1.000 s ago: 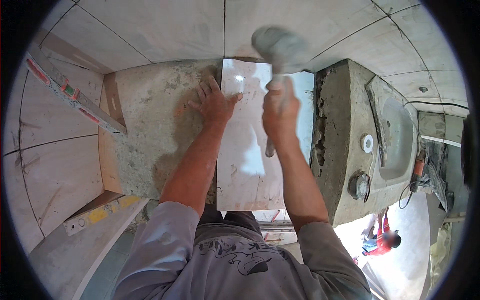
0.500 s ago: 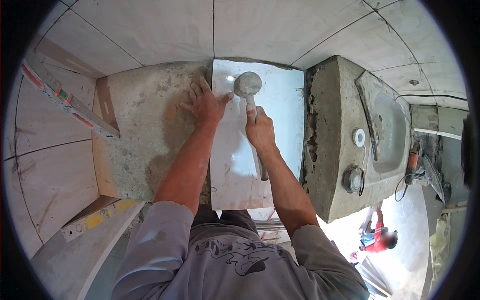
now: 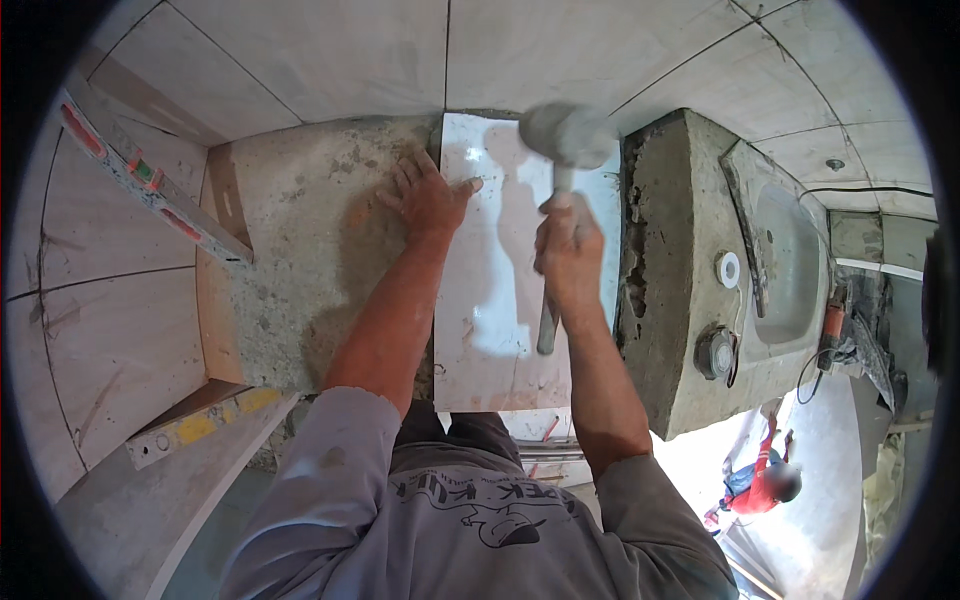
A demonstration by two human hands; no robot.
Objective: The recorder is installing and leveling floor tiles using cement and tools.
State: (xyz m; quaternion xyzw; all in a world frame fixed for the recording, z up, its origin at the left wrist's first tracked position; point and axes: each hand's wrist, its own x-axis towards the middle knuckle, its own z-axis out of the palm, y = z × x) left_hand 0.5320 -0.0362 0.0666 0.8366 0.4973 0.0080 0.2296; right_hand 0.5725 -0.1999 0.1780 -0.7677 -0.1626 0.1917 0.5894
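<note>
A large white glossy tile (image 3: 490,370) lies on the concrete ledge, reaching from the wall toward me. My right hand (image 3: 571,250) is wrapped round the handle of a mallet (image 3: 570,135), whose round head is blurred by motion and raised over the tile's far right part. The mallet's shadow falls on the glossy surface. At the tile's left edge rests my left hand (image 3: 432,195), fingers spread over the bare concrete (image 3: 300,240) and thumb on the tile. Nothing is held in that hand.
A spirit level (image 3: 155,180) leans against the left wall; a yellow-marked bar (image 3: 205,425) lies below it. On the right, a concrete block (image 3: 660,280) borders a sink basin (image 3: 785,265), with a white tape roll (image 3: 728,269) and a round container (image 3: 715,353). Another person in red (image 3: 765,485) is at lower right.
My right hand has lifted the mallet off the tile and moved it to the right. The left hand keeps its place by the tile's edge. The view has shifted slightly.
</note>
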